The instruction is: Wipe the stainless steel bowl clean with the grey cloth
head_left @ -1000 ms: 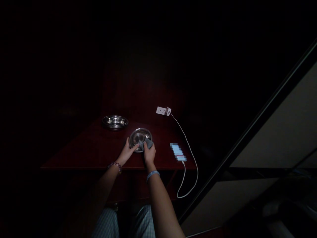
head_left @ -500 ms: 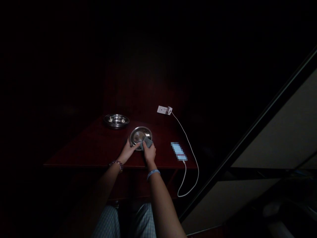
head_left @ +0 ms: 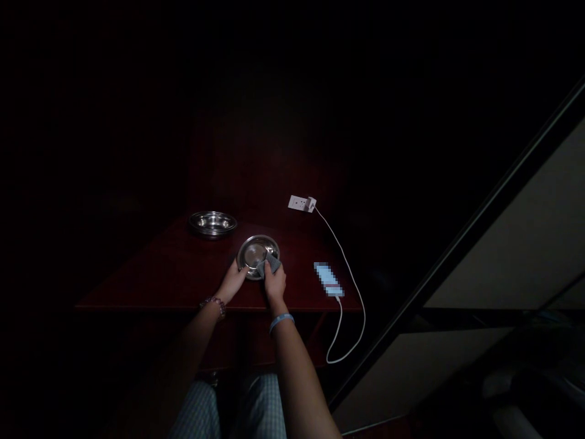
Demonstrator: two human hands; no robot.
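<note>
"Checking my position, please: where is the metal dish from my fingers?"

"It lies straight ahead of both your hands, over the tabletop, between the front edge and the far edge. I cannot tell whether its underside touches the surface."

"Which hand is nearer to it?"

"Both of them reach its rim. Your left hand grips the near left side, thumb above the rim, the other fingers mostly hidden. Your right hand is at the near right side, and its fingers pinch the grey cloth there."

"So is the cloth inside the dish or outside?"

"It is over the near right rim, and one part reaches to the inside. In my judgement this relation counts most: from your right fingers, the middle of the dish is ahead and to the left."

"Has the dish a long axis?"

"No, it is round, open side up, perhaps a little tilted toward you. The stacked bowls stand apart from it, near the far left corner of the tabletop; the phone lies near the front right corner."
</note>
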